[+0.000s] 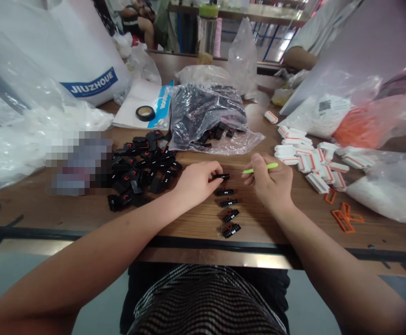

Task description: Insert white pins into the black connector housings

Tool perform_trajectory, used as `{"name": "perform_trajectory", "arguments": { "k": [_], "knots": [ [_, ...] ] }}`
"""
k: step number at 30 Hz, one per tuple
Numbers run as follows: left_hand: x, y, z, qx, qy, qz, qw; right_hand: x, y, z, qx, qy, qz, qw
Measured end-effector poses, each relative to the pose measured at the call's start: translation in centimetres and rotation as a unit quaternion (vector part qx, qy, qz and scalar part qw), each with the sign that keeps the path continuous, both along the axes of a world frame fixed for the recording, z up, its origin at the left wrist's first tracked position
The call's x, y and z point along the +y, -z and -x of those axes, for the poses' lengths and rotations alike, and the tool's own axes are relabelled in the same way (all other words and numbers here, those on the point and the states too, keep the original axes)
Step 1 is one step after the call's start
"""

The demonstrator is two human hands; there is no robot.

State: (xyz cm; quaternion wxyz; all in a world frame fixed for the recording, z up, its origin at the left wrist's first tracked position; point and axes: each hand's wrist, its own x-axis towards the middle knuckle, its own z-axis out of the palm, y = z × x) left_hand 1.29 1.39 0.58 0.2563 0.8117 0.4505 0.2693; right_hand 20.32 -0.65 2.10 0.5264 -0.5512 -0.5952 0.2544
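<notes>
My left hand (201, 181) pinches a black connector housing (221, 177) just above the wooden table. My right hand (270, 179) is closed round a thin pick tool with a lime-green handle (265, 168). Its fine tip points left at the housing, with a small gap between them. Below the held piece, several black connector housings (229, 203) lie in a column, the nearest one (231, 231) close to the table's front edge. A loose pile of black connector housings (143, 163) spreads to the left of my left hand.
A clear bag of black housings (206, 111) lies behind my hands. White parts with orange strips (309, 158) and orange frames (345, 218) are on the right. Black tape (145, 113) rests on a booklet (129, 107). Large plastic bags stand on both sides; people sit beyond.
</notes>
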Motion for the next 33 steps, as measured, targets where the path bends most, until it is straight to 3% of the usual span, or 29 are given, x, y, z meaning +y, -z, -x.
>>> {"name": "perform_trajectory", "arguments": {
  "k": [17,28,33],
  "knots": [
    [0.2,0.3,0.0,-0.018,0.002,-0.004,1.000,0.0,0.2,0.0,0.006,0.018,0.001,1.000],
    [0.2,0.2,0.0,-0.003,0.005,-0.004,1.000,-0.3,0.1,0.2,-0.044,-0.009,-0.017,0.999],
    [-0.2,-0.7,0.1,0.057,-0.004,-0.016,0.998,0.2,-0.7,-1.0,0.078,0.047,-0.035,0.995]
  ]
}}
